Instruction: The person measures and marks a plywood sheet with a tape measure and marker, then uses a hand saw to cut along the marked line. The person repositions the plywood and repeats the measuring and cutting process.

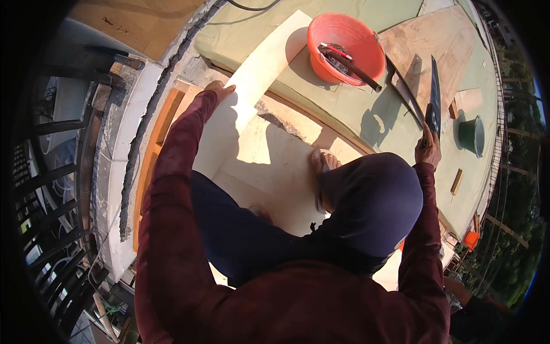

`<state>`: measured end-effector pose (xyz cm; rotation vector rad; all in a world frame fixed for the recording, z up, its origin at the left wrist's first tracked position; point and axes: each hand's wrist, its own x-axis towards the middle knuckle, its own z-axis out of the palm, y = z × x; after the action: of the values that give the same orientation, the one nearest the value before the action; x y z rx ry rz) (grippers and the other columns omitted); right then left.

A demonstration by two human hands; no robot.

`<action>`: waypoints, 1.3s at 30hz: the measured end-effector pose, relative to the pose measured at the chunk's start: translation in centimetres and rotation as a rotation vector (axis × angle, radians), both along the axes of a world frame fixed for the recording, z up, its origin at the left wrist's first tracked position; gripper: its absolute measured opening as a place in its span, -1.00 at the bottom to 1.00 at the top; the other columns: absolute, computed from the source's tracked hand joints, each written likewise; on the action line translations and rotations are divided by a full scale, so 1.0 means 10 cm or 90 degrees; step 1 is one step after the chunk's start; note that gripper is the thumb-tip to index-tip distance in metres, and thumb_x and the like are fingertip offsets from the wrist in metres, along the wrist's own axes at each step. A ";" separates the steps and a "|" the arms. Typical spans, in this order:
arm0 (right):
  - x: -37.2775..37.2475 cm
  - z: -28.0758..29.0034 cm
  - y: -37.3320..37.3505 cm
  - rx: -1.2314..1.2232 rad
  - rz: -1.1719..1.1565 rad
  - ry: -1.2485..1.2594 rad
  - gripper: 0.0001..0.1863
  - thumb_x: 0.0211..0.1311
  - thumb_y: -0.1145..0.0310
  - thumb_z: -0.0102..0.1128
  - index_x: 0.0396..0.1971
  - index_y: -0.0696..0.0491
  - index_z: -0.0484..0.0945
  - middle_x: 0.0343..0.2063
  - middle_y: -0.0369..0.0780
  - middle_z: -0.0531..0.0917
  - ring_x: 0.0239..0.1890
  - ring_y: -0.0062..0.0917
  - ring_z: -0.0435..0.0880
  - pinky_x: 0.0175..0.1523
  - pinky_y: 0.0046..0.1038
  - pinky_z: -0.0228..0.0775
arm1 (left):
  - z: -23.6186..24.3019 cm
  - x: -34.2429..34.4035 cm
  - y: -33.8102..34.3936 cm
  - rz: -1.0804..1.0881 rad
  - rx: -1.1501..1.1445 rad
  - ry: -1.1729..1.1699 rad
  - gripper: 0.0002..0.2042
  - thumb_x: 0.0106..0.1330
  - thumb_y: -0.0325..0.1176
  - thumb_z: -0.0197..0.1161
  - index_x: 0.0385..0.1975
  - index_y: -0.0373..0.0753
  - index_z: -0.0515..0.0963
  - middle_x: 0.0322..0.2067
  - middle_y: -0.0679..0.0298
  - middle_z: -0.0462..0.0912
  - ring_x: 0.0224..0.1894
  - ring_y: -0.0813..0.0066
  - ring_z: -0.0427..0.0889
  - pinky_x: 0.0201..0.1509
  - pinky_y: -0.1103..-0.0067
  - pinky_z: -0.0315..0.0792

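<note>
My left hand [219, 90] grips the left edge of a long pale plywood strip [274, 49], thumb on top. The strip slants away toward the far side, partly over a wider plywood sheet [258, 189] beneath my feet. My right hand [428, 150] is closed round the black handle of a handsaw [435, 92]. Its blade points up and away from me, well to the right of the strip. Between the two hands, farther off, stands an orange-red bucket [321, 34] holding nails, a red pen-like stick and a dark-handled tool [358, 73].
A long dark bar [405, 92] lies beside the bucket. Plywood offcuts [452, 37], a dark green bucket [471, 136] and a small wood block [456, 182] rest on the greenish deck. Black railings [51, 172] border the left. Part of another person [458, 291] shows at lower right.
</note>
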<state>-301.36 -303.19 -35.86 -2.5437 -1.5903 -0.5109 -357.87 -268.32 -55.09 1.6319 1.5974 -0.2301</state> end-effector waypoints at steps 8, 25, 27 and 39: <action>0.58 -1.24 0.39 -0.046 0.107 0.081 -0.38 0.10 0.44 0.33 0.21 -0.30 0.51 -0.30 -0.24 0.55 -0.18 -0.28 0.60 -0.09 -0.25 0.50 | -0.15 0.35 0.62 0.246 0.233 -0.068 -0.55 0.16 0.05 0.42 -0.45 -0.31 0.60 -0.46 0.15 0.68 -0.42 0.29 0.61 -0.22 0.41 0.49; 0.66 -1.62 0.63 -0.195 0.099 0.394 0.15 -0.14 0.53 0.49 0.51 -0.13 0.03 0.16 0.03 0.51 0.24 -0.04 0.45 0.29 -0.13 0.31 | 0.88 -0.78 -0.58 -0.156 0.037 0.114 -0.23 0.26 -0.12 0.40 0.43 -0.19 0.19 0.39 -0.02 0.27 0.43 0.10 0.27 0.50 0.35 0.16; 0.56 -1.48 0.61 -0.190 0.103 0.303 0.07 -0.09 0.51 0.45 0.49 -0.06 0.08 0.17 -0.01 0.51 0.22 -0.06 0.45 0.30 -0.11 0.30 | 1.00 -1.06 -0.86 -0.151 -0.018 0.184 -0.13 0.18 -0.12 0.45 0.45 -0.18 0.11 0.41 -0.01 0.21 0.45 0.09 0.22 0.52 0.34 0.13; -1.69 -1.51 1.07 -0.466 0.539 0.709 -0.52 0.21 0.39 0.24 0.17 0.08 0.48 -0.07 -0.11 0.62 0.01 -0.18 0.61 0.07 -0.24 0.49 | 0.79 -1.02 -2.56 0.024 -0.062 0.385 0.29 -0.16 0.05 0.64 0.54 0.28 -0.25 0.55 0.20 -0.24 0.58 0.08 -0.22 0.59 0.05 -0.16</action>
<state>-318.21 -292.47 -50.93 -1.4587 -2.1352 1.4624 -368.10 -293.91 -47.17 1.5348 2.0159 -0.8321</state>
